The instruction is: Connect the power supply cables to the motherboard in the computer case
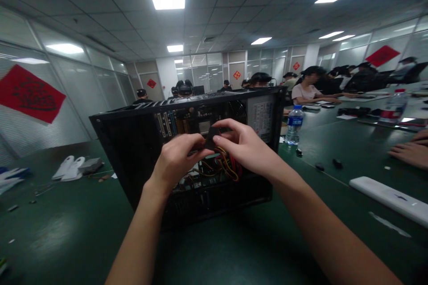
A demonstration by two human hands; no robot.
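An open black computer case (115, 160) stands on the table in front of me, its circuit board and slots showing. Both hands are at its opening. Between my fingertips is a small dark flat piece (211, 138) whose kind I cannot make out. My right hand (247, 147) pinches it between thumb and fingers. My left hand (179, 158) is closed at its left side, thumb and fingers together; what it grips is partly hidden. Below the hands hangs a bundle of yellow, red and black cables (230, 167). The labelled power supply (262, 118) sits at the case's upper right.
A water bottle (294, 125) stands right of the case, a red-capped bottle (393, 106) farther off. A long white device (391, 198) lies at right, near another person's hand (409, 150). White items (69, 168) and small parts lie at left. Several people sit beyond.
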